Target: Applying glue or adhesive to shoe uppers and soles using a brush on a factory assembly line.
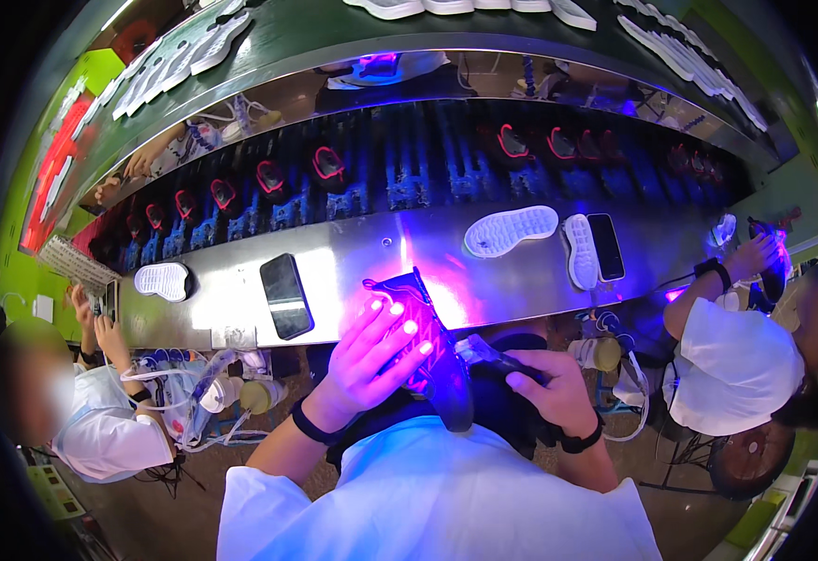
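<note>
Purple-blue light falls on a dark shoe upper (448,383) in front of my body, at the near edge of the metal bench. My left hand (364,363) grips it from the left, its fingers laid along the side; the thumb is hidden. In my right hand (558,391) is a brush (502,359) with a dark handle and pale bristles. The bristles point left, close to the shoe's right side; whether they touch it I cannot tell.
On the bench (362,238) lie white soles (512,231) and dark phones (287,295). Behind it, a dark rack (381,159) carries several shoe uppers (328,163). Pots with hoses (261,396) stand below on both sides. Co-workers sit left (114,425) and right (734,360).
</note>
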### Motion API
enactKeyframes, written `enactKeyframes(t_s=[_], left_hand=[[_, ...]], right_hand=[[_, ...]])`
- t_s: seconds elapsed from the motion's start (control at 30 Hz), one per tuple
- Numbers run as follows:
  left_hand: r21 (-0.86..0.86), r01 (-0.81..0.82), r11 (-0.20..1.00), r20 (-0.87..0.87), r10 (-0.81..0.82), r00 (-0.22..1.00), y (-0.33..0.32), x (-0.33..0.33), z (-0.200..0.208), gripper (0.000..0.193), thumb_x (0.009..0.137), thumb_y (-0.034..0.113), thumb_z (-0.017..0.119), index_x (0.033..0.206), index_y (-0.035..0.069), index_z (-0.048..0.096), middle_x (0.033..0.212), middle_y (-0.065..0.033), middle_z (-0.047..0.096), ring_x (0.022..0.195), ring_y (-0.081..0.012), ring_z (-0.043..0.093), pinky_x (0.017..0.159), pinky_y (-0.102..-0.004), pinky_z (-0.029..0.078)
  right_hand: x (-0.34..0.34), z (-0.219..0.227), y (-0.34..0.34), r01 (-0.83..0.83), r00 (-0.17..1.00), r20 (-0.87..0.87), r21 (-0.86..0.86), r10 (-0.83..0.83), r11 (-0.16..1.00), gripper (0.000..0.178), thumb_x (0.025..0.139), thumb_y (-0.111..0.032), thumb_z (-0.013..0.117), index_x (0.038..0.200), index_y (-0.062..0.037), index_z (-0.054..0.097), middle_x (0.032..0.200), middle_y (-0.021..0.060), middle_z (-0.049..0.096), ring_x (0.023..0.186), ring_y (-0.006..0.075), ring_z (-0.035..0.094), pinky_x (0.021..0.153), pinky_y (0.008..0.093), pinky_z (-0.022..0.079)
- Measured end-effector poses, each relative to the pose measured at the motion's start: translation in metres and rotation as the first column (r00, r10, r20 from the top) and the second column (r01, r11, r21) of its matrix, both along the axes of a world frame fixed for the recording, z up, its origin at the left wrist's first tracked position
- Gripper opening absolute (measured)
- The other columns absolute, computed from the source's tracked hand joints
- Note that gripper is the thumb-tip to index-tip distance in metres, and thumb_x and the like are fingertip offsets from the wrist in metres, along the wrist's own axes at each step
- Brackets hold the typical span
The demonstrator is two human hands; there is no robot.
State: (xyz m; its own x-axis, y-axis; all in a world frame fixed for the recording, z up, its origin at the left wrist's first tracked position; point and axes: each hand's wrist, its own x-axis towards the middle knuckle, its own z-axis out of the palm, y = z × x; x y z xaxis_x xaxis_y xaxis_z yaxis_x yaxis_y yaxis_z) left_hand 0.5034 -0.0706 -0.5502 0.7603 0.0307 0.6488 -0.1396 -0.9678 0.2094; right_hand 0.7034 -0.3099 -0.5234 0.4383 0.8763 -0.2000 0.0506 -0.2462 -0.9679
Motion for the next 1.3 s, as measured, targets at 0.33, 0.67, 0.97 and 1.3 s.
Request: enactKeyframes(t_s=[0.33, 0.67, 0.97, 1.3], left_hand=[[-0.167, -0.100, 0.981, -0.083, 0.087, 0.993, -0.015, 0.017, -0.003, 0.056, 0.071, 0.008, 0.078, 0.126, 0.010, 0.072, 0.129, -0.0171, 0.066, 0.127, -0.0423, 0.062, 0.109, -0.0575, 0.049], [-0.224, -0.241, 0.944, -0.259, 0.181, 0.949, -0.022, 0.029, -0.010, 0.063, 0.067, 0.006, 0.083, 0.129, 0.006, 0.069, 0.127, -0.0193, 0.066, 0.125, -0.0425, 0.063, 0.104, -0.0508, 0.054], [-0.212, -0.444, 0.871, -0.429, 0.325, 0.843, -0.025, 0.018, -0.016, 0.063, 0.072, 0.008, 0.084, 0.132, 0.010, 0.067, 0.125, -0.0180, 0.067, 0.118, -0.0369, 0.067, 0.097, -0.0436, 0.058], [-0.389, -0.525, 0.757, -0.570, 0.250, 0.783, -0.014, 0.004, 0.001, 0.064, 0.067, 0.005, 0.083, 0.129, 0.013, 0.069, 0.115, -0.0104, 0.069, 0.101, -0.0326, 0.072, 0.088, -0.0392, 0.061]], right_hand=[[0.006, -0.029, -0.021, 0.013, 0.992, -0.127, -0.014, -0.015, 1.000, 0.032, 0.092, -0.015, 0.078, 0.118, 0.0024, 0.073, 0.095, 0.0054, 0.075, 0.086, 0.0114, 0.065, 0.082, 0.0283, 0.053], [-0.006, -0.057, -0.048, 0.089, 0.966, -0.239, -0.057, -0.100, 0.994, 0.035, 0.090, -0.016, 0.080, 0.118, 0.0052, 0.073, 0.090, 0.0053, 0.073, 0.081, 0.0108, 0.065, 0.075, 0.0272, 0.052], [-0.010, -0.051, -0.029, 0.137, 0.979, 0.154, -0.028, -0.131, 0.990, 0.033, 0.085, -0.008, 0.080, 0.116, 0.0007, 0.074, 0.077, 0.0073, 0.063, 0.068, 0.0146, 0.059, 0.064, 0.0292, 0.046], [0.017, -0.025, 0.003, -0.081, 0.899, 0.428, -0.052, 0.095, 0.995, 0.036, 0.081, -0.011, 0.082, 0.116, -0.0059, 0.076, 0.074, 0.0099, 0.060, 0.062, 0.0224, 0.058, 0.057, 0.0326, 0.044]])
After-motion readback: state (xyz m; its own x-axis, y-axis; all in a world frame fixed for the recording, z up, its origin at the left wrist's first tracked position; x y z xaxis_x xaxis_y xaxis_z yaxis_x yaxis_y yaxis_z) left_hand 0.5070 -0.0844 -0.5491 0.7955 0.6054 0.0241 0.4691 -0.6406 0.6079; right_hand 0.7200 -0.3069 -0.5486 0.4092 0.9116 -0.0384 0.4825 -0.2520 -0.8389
